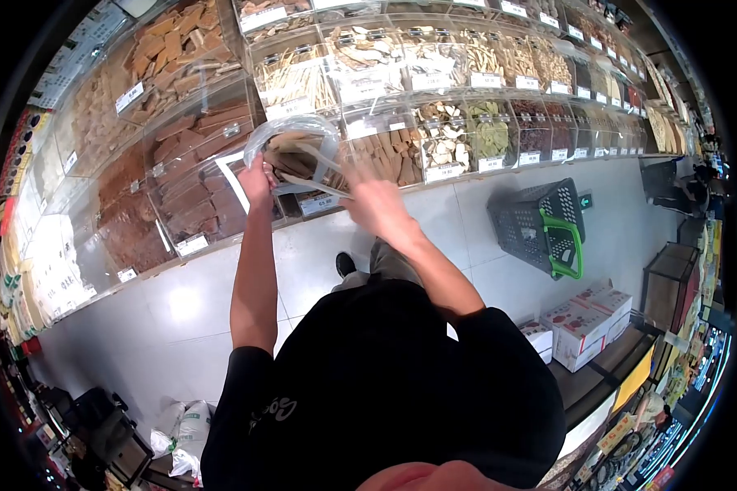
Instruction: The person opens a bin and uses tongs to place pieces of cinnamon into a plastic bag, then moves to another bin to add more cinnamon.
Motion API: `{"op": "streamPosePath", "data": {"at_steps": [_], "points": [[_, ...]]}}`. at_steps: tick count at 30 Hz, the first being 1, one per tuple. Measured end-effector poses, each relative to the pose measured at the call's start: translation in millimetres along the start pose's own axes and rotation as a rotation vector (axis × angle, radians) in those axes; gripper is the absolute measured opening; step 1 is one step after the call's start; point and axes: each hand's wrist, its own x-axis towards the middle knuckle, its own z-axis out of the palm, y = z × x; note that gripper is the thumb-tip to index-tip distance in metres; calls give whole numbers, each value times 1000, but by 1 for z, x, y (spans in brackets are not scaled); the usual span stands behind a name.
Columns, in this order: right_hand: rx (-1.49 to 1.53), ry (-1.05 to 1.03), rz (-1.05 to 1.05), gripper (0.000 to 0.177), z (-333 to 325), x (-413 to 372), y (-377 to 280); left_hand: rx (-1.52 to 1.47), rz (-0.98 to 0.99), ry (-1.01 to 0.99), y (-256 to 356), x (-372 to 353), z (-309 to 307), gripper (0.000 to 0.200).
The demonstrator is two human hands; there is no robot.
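Note:
Clear bins of dried goods line the shelf in front of me. My left hand (258,180) is closed at the edge of a clear lid or plastic sheet (291,127) over a bin of brown pieces (299,159). My right hand (377,204), blurred by motion, is just right of that bin, by the bin of brown sticks (385,155). A pale, thin strip runs between the bin and my right hand; whether the fingers grip it is unclear. Below the bin is a price label (318,203).
A grey basket with a green handle (536,227) stands on the floor to the right. White cartons (585,327) sit on a low shelf at the lower right. White sacks (190,434) lie at the lower left. Another person (696,192) is at the far right.

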Motion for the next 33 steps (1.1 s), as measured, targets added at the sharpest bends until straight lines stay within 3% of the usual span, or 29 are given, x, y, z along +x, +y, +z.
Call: {"op": "streamPosePath", "data": {"at_steps": [5,8,9,12,14,15,16,18,22,23,27,30,31,32,33], "points": [[230,50,253,59,-28,-47,47,-2,18,-1,1,-3,1,35],[793,17,411,55,7,-58,82,-37,8,3,2,-6,2,35],[1096,-107,576,40,13,-56,83,-21,16,-6,1,-4,1,34],[1468,-23,479,32,49,-29,84,3,17,-23,-4,-2,-3,32],[1421,58,534,25,69,7,84,-33,5,-13,-1,-3,-1,31],[1105,210,528,22,63,28,67,-20,-7,-27,0,-3,-3,31],[1156,434,356,25,77,49,62,0,-11,-9,1,-5,-2,31],[806,395,430,32,80,76,60,20,-23,0,2,-6,-1,31],[573,644,115,35,125,112,69,63,-4,39,7,-13,4,33],[677,516,191,35,133,112,71,78,-9,55,8,-13,5,33],[709,356,260,40,133,119,75,61,-61,75,12,-14,5,26],[682,329,195,37,93,135,83,-346,-212,81,6,30,-24,18],[638,324,191,30,81,146,87,-418,-217,116,28,16,-8,14],[662,315,207,31,63,156,88,-404,-224,-10,48,5,-2,14],[689,309,219,32,42,168,85,-361,-161,8,60,3,5,14]]}}
